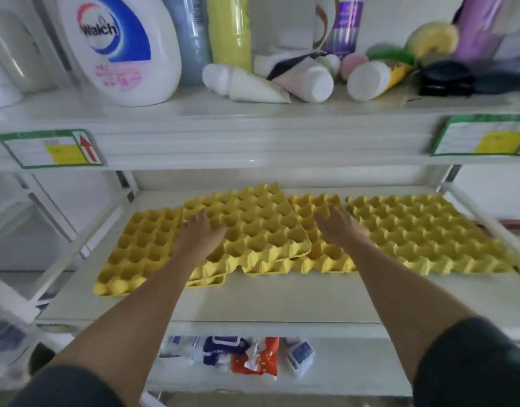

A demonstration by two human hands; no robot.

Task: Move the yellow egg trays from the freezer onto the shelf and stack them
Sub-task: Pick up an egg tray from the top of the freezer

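The top yellow bumpy paper egg tray lies crooked on other yellow trays on the white shelf, its corner pointing away. The left hand rests flat and open on its left side. The right hand hovers open just right of it, holding nothing.
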